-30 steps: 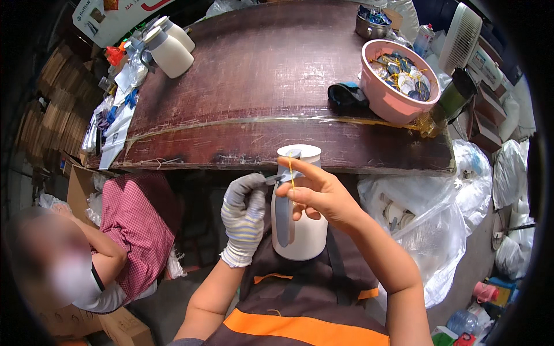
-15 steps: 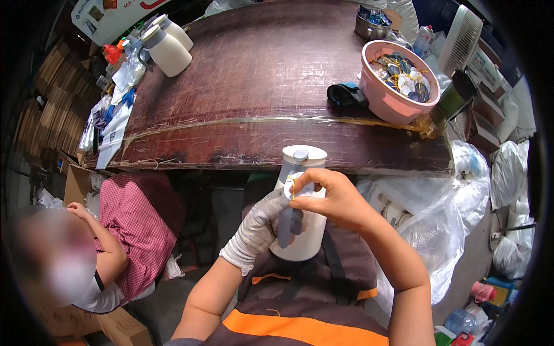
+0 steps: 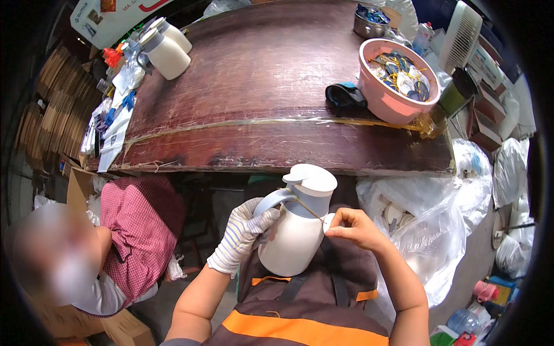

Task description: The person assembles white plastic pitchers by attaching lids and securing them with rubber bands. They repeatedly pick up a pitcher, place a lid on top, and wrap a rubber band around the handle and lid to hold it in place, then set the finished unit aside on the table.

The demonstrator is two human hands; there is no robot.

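Note:
A white vacuum jug [image 3: 290,241] with a grey collar stands tilted slightly over my lap, just in front of the table edge. My left hand [image 3: 241,235], in a striped knit glove, is closed around its grey handle [image 3: 274,200]. On the jug's other side my bare right hand [image 3: 356,228] pinches a small white round tag [image 3: 328,221]. A thin yellowish cord [image 3: 310,210] runs taut from the upper handle across the collar to that tag.
A pink tub [image 3: 389,106] of corded round tags sits at the table's right, beside a dark cloth item [image 3: 346,97]. Two more jugs [image 3: 166,55] stand far left. Clear plastic bags [image 3: 430,230] lie on the right. A seated person [image 3: 141,230] is at left.
The jug has turned, so its handle now points left. My right hand has moved right and down with the tag, drawing the cord across the collar.

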